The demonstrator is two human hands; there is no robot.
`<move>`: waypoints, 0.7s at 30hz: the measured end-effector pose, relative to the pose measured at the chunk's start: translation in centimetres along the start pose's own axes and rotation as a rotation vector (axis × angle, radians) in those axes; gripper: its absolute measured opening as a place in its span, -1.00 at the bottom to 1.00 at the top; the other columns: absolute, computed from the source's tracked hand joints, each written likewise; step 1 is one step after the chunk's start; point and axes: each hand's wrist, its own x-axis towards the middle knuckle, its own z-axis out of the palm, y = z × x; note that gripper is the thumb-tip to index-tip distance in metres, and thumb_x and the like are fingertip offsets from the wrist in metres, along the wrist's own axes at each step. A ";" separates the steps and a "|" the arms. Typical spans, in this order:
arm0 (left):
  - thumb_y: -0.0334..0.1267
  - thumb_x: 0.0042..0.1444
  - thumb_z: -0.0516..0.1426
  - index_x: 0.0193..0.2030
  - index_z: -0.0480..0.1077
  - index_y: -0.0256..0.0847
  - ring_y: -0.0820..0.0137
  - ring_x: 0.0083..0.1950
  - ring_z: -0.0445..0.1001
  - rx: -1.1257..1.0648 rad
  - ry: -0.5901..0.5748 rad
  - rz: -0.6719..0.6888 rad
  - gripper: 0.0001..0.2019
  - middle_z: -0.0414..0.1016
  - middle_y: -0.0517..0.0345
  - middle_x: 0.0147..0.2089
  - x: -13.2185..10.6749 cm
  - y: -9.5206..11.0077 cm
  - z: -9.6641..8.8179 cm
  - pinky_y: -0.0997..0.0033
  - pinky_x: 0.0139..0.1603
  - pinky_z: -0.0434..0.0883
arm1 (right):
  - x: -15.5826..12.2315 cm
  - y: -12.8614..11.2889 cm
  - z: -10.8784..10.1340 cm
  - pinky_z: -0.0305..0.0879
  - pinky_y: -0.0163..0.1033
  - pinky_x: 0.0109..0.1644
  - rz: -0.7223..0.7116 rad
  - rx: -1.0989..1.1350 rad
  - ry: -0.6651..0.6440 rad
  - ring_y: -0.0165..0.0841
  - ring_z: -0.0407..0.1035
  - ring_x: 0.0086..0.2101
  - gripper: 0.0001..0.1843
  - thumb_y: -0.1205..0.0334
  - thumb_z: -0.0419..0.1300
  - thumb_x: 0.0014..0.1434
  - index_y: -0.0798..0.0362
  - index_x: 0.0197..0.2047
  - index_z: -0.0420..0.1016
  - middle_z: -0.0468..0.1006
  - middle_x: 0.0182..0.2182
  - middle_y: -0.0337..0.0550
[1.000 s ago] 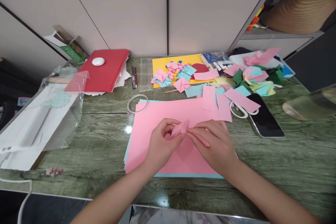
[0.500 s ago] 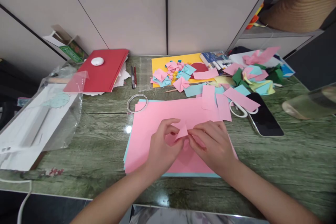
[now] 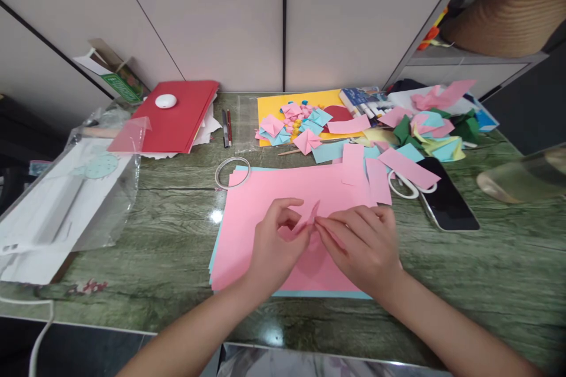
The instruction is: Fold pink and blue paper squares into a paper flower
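Pinching pink paper (image 3: 314,211) above a green table (image 3: 177,235), pale panels (image 3: 203,17) behind.

The folded paper (image 3: 314,212) is pink, the sheet stack (image 3: 283,185) pink over light blue, the tabletop (image 3: 172,235) streaked green, phone screen (image 3: 451,203) black, scissor handles (image 3: 412,194) white

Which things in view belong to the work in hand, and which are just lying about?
Belonging, it seems:
small pink paper, pinched by left hand and right hand
large pink sheet beneath
folded paper pieces beyond

Lying about, likely:
phone
open box
white oval object
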 end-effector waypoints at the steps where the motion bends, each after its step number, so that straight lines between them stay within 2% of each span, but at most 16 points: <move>1: -0.44 -0.01 0.12 -0.11 0.24 -0.16 0.48 -0.39 0.36 0.009 0.002 0.006 -0.70 0.34 0.31 -0.50 0.0 0.0 0.0 0.47 -0.25 0.31 | 0.0 0.0 0.1 -0.02 -0.17 -0.33 0.007 0.009 -0.005 -0.41 0.30 -0.44 -0.92 0.36 0.24 0.04 0.05 -0.33 0.44 0.52 -0.49 -0.26; 11: -0.52 -0.08 0.10 -0.10 0.29 -0.08 0.48 -0.29 0.43 0.235 0.040 0.118 -0.62 0.43 0.31 -0.37 -0.6 -0.4 0.0 0.47 -0.15 0.34 | -0.1 -0.1 0.3 -0.02 -0.19 -0.33 0.003 0.038 -0.038 -0.42 0.28 -0.45 -0.91 0.42 0.20 0.04 0.09 -0.40 0.35 0.48 -0.52 -0.26; 16: -0.52 -0.08 0.10 -0.09 0.28 -0.09 0.47 -0.29 0.43 0.235 0.031 0.117 -0.61 0.43 0.30 -0.38 -0.6 -0.5 0.1 0.46 -0.15 0.34 | -0.2 0.0 0.7 -0.03 -0.19 -0.32 0.001 0.017 -0.022 -0.43 0.25 -0.46 -0.91 0.42 0.18 0.03 0.07 -0.43 0.33 0.46 -0.54 -0.28; 21: -0.49 -0.06 0.11 -0.10 0.25 -0.11 0.46 -0.34 0.38 0.142 0.019 0.055 -0.64 0.36 0.32 -0.46 -0.4 -0.3 0.3 0.45 -0.20 0.32 | 0.1 0.1 0.4 -0.04 -0.20 -0.33 0.045 0.064 -0.036 -0.42 0.26 -0.45 -0.92 0.41 0.17 0.04 0.07 -0.43 0.36 0.46 -0.52 -0.27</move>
